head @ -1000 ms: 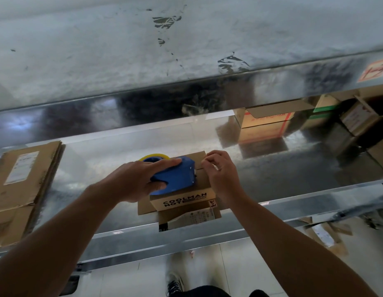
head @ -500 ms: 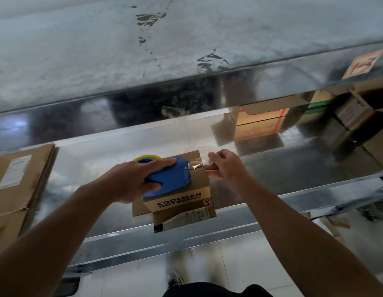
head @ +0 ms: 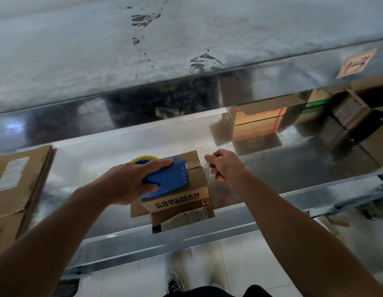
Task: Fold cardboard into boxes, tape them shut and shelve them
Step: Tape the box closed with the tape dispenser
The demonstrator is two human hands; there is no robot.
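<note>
A small cardboard box (head: 197, 181) printed COOLMAN NOTE sits on a shiny metal shelf (head: 293, 172), with flat cardboard under it. My left hand (head: 124, 185) grips a blue tape dispenser (head: 169, 179) with a yellow-edged roll, pressed on the box top. Just right of the box, my right hand (head: 225, 166) pinches the free end of clear tape (head: 208, 174), stretched from the dispenser's front past the box's right edge.
A stack of flattened cardboard (head: 17, 185) lies on the shelf at the left. Other boxes (head: 259, 121) stand at the back right. A second metal shelf (head: 186, 50) overhangs above. My shoes (head: 175, 284) stand on the tiled floor below.
My right hand has left the box top and moved right, drawing the clear tape out beyond the box's edge. My left hand stays on the dispenser.
</note>
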